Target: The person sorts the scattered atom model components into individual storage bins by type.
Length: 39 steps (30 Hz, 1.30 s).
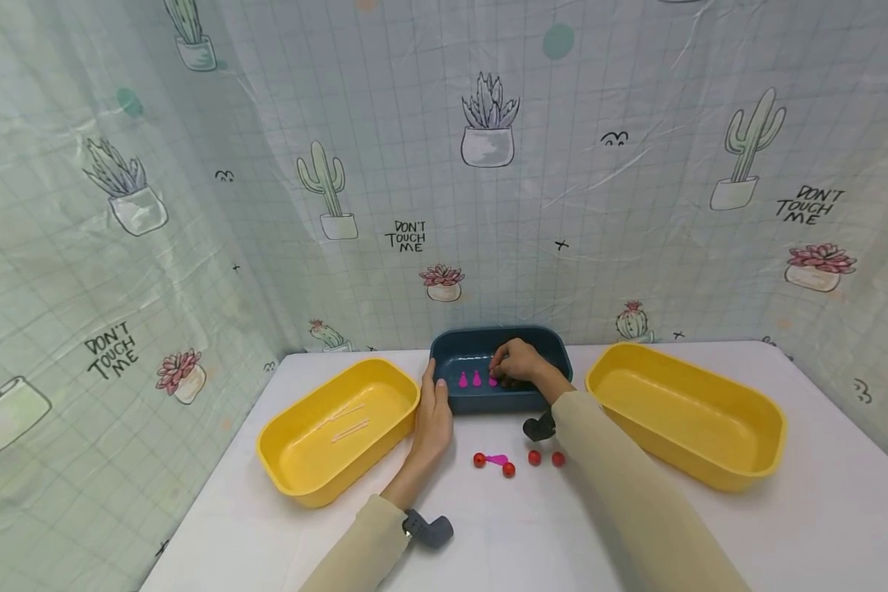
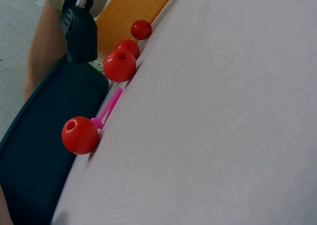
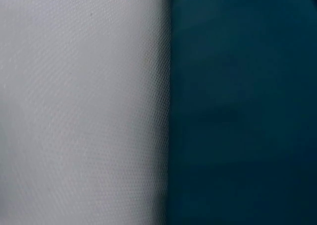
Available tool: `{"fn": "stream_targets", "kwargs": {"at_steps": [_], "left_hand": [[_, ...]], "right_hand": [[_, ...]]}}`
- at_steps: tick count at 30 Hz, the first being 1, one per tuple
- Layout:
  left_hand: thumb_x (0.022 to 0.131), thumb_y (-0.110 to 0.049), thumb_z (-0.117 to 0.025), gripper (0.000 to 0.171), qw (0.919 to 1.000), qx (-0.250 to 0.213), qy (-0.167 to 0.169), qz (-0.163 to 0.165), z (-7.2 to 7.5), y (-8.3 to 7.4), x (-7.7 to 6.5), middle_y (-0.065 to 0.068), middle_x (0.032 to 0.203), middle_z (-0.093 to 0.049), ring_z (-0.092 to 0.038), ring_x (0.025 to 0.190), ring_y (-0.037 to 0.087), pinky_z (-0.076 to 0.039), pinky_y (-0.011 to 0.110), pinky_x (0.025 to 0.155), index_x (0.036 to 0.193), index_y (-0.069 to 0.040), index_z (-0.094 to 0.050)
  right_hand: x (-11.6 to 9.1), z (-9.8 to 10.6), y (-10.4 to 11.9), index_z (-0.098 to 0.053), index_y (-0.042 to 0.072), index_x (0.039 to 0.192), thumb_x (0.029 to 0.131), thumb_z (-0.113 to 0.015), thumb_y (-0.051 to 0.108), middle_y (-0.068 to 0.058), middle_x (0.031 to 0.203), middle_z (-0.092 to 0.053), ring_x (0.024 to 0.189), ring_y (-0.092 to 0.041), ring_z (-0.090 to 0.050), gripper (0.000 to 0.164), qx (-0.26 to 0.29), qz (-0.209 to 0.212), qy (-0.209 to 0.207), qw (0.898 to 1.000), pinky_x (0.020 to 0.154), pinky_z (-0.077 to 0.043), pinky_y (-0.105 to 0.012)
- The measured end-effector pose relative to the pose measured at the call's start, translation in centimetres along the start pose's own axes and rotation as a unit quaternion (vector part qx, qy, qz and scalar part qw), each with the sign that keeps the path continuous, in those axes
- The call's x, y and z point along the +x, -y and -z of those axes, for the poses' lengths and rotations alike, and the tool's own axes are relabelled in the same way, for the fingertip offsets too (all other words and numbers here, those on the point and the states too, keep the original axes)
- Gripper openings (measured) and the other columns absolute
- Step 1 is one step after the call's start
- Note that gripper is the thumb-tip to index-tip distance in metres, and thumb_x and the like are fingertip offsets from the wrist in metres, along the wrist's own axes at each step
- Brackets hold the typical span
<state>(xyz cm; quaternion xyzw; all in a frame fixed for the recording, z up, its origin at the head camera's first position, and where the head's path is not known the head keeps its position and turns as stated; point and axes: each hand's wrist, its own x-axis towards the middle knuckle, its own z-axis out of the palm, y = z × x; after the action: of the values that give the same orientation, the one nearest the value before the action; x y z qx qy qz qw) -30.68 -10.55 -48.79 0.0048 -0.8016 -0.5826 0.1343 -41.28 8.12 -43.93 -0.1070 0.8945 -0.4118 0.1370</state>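
Observation:
A dark blue bin (image 1: 503,403) stands at the back of the table. Straight fingers of my left hand (image 1: 432,415) rest along its left end, the thumb by its near corner. Inside the bin, my right hand (image 1: 521,362) pinches a pink teardrop-shaped piece (image 1: 492,381); the fingertips partly hide it. Two similar pieces stand in a row to its left, a middle pink piece (image 1: 477,379) and a left pink piece (image 1: 462,380). Another pink piece (image 2: 113,103) lies on the table before the bin, among several red beads (image 2: 79,135) with holes. The right wrist view shows only tabletop and bin wall.
To the left is a yellow bin (image 1: 307,485) holding several thin pale sticks (image 1: 350,431). On the right a second yellow bin (image 1: 710,460) stands at an angle. A patterned curtain (image 1: 503,247) hangs close behind the blue bin. White cloth covers the table (image 1: 488,534).

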Motion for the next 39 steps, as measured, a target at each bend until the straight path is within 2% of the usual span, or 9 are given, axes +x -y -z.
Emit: {"fn": "stream_targets", "kwargs": {"at_steps": [5, 11, 17, 30, 39], "left_hand": [[0.113, -0.040, -0.030, 0.057, 1.0000, -0.005, 0.001, -0.002, 0.0, 0.1, -0.1, 0.002, 0.173, -0.024, -0.024, 0.160, 0.026, -0.021, 0.052, 0.130, 0.166, -0.020, -0.022], [0.114, -0.033, -0.032, 0.054, 1.0000, -0.003, 0.000, -0.002, 0.0, 0.0, 0.0, 0.002, 0.173, -0.025, -0.025, 0.160, 0.027, -0.021, 0.052, 0.130, 0.166, -0.020, -0.023], [0.113, -0.040, -0.031, 0.056, 1.0000, -0.005, -0.001, 0.000, 0.0, -0.2, -0.1, 0.001, 0.173, -0.024, -0.024, 0.160, 0.026, -0.021, 0.052, 0.130, 0.166, -0.021, -0.022], [0.113, -0.039, -0.031, 0.056, 1.0000, 0.002, 0.000, 0.002, 0.0, -0.1, -0.1, 0.001, 0.173, -0.024, -0.024, 0.160, 0.026, -0.021, 0.052, 0.130, 0.166, -0.021, -0.022], [0.114, -0.037, -0.031, 0.056, 1.0000, 0.003, 0.000, 0.001, 0.0, -0.1, -0.1, 0.002, 0.173, -0.024, -0.024, 0.160, 0.026, -0.021, 0.052, 0.130, 0.166, -0.021, -0.022]], "right_hand": [[0.1, 0.0, -0.1, -0.075, 0.002, 0.096, 0.094, -0.072, 0.008, -0.009, 0.090, -0.074, 0.065, -0.013, -0.067, 0.007, 0.000, -0.001, -0.001, 1.000, 0.061, -0.057, -0.026], [0.3, -0.1, -0.1, -0.075, 0.002, 0.095, 0.093, -0.073, 0.009, -0.008, 0.086, -0.073, 0.064, -0.013, -0.067, 0.007, -0.005, -0.003, -0.003, 1.000, 0.059, -0.057, -0.026], [0.2, -0.2, 0.0, -0.074, 0.002, 0.096, 0.093, -0.073, 0.008, -0.008, 0.084, -0.073, 0.063, -0.013, -0.066, 0.007, -0.011, -0.003, -0.004, 1.000, 0.059, -0.057, -0.026], [0.1, 0.1, 0.3, -0.072, 0.002, 0.103, 0.094, -0.071, 0.012, -0.012, 0.096, -0.074, 0.067, -0.015, -0.070, 0.013, -0.016, -0.009, -0.007, 1.000, 0.061, -0.059, -0.028], [-1.3, 0.8, 1.2, -0.074, 0.002, 0.107, 0.094, -0.070, 0.012, -0.017, 0.111, -0.074, 0.070, -0.018, -0.075, 0.017, -0.039, 0.019, -0.023, 0.999, 0.066, -0.062, -0.032]]}}
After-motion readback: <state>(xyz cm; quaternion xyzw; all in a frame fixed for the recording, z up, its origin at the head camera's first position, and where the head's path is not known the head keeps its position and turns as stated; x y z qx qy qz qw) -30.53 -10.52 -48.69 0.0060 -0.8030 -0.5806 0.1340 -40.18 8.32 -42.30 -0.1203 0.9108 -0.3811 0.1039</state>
